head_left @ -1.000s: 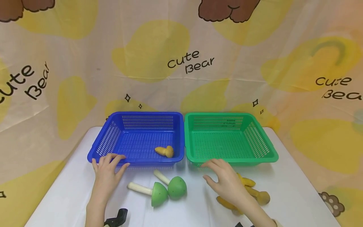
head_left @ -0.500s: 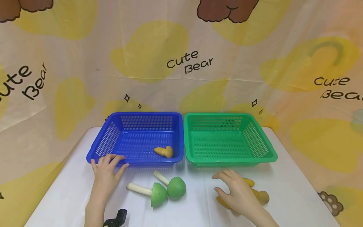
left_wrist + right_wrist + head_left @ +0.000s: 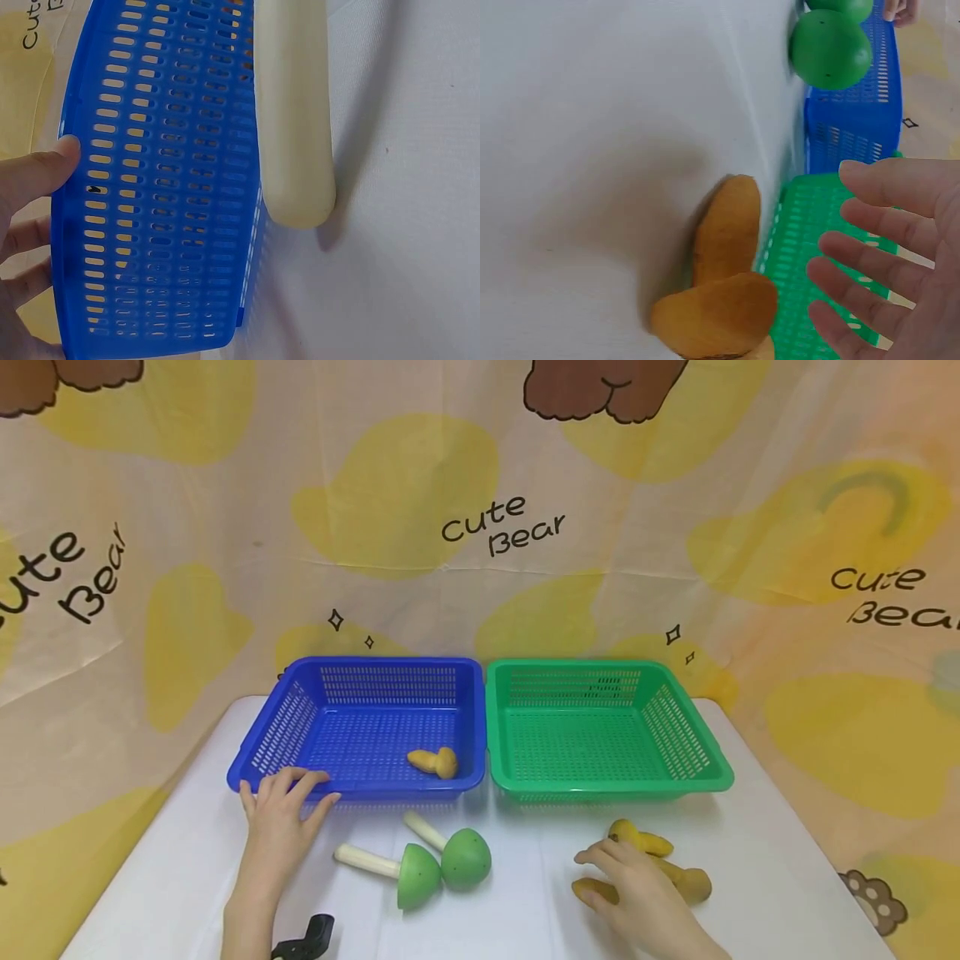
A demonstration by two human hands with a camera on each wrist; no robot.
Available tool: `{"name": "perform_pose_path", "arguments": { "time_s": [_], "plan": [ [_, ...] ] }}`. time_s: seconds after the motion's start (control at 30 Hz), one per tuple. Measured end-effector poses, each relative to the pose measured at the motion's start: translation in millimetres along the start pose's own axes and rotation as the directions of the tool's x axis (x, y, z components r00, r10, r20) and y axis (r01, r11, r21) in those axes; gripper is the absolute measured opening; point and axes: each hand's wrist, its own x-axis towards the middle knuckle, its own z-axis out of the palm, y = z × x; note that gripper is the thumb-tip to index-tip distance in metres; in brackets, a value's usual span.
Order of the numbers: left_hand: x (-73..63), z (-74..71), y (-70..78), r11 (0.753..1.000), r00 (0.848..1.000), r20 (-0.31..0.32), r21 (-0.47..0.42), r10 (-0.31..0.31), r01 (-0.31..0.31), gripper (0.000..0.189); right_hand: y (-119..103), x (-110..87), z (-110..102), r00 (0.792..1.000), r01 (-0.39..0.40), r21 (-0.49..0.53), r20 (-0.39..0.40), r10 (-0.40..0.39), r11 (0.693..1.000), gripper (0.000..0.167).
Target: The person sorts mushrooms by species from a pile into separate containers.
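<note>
My left hand (image 3: 273,835) grips the front rim of the blue basket (image 3: 408,787), its thumb on the outer side and its fingers over the edge. My right hand (image 3: 637,889) is low over several yellow-brown toy mushrooms on the table, fingers spread and bent a little, with nothing in them. One yellow mushroom (image 3: 651,842) lies beyond the fingers, another mushroom (image 3: 696,885) to their right, and a stem (image 3: 588,889) shows below the fingertips. In the right wrist view, a mushroom cap (image 3: 716,315) is apart from the open palm. Another yellow-brown mushroom (image 3: 444,763) lies inside the blue basket.
A green basket (image 3: 615,790) stands beside the blue one at the back. Two green-capped toy mushrooms with pale stems, a left one (image 3: 420,877) and a right one (image 3: 467,858), lie before the blue basket. A printed cloth (image 3: 405,485) hangs behind the white table.
My right hand has drawn back from the green basket's front edge, down and to the right, over the yellow-brown mushrooms. The left hand stays on the blue rim.
</note>
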Motion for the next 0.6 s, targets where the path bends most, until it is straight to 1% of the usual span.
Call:
{"name": "perform_pose_path", "arguments": {
  "time_s": [0.1,0.3,0.4,0.5,0.6],
  "plan": [
    [0.0,0.3,-1.2,1.000,1.000,-0.003,0.000,0.001,-0.001,0.027,1.4,-2.7,5.1,0.999,-0.004,-0.034,0.043,0.005,0.999,0.032],
    [0.2,0.3,-0.3,1.000,1.000,0.000,0.005,-0.004,0.004,0.026,4.5,-6.7,10.7,0.992,-0.022,-0.056,0.121,0.029,0.998,0.035],
    [0.3,0.0,0.4,1.000,1.000,-0.001,0.005,-0.004,0.004,0.026,6.2,-8.8,13.5,0.991,-0.009,-0.084,0.134,0.020,0.996,0.037],
    [0.3,-0.3,0.9,1.000,1.000,-0.001,0.006,-0.004,0.004,0.026,7.0,-10.3,16.1,0.992,0.007,-0.118,0.130,0.008,0.993,0.037],
    [0.2,-0.3,0.9,1.000,1.000,-0.004,0.007,-0.003,0.003,0.026,7.4,-11.4,18.3,0.992,0.006,-0.150,0.123,0.012,0.989,0.036]
  ]
}}
